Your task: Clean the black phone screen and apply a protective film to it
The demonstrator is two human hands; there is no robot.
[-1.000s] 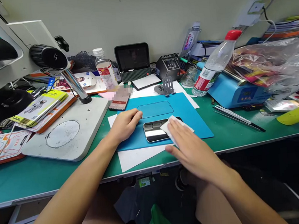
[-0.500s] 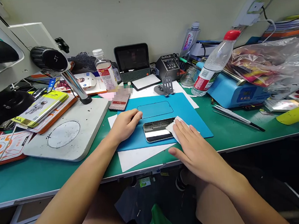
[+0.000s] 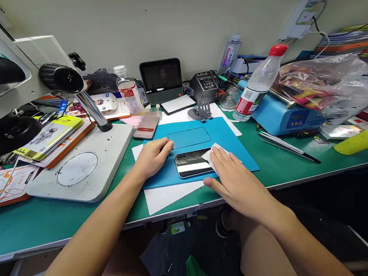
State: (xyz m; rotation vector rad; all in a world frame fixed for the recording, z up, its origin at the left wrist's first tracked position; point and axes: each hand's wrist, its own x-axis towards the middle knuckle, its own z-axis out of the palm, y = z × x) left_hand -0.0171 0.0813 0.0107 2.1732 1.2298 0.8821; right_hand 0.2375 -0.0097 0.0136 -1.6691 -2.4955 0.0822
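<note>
The glossy phone [image 3: 189, 165] lies flat on the blue mat [image 3: 228, 132], upon the green tabletop [image 3: 272, 160]. It is between the two hands, and its right end is covered by the white wipe [image 3: 208, 156] and the fingers of the right hand [image 3: 234, 181]. This grip is wide: the fingers lie straight over the wipe, the thumb stands apart. The left hand [image 3: 153, 155] rests near the phone's far left corner, fingers curled; whether its grip holds something, I cannot tell.
</note>
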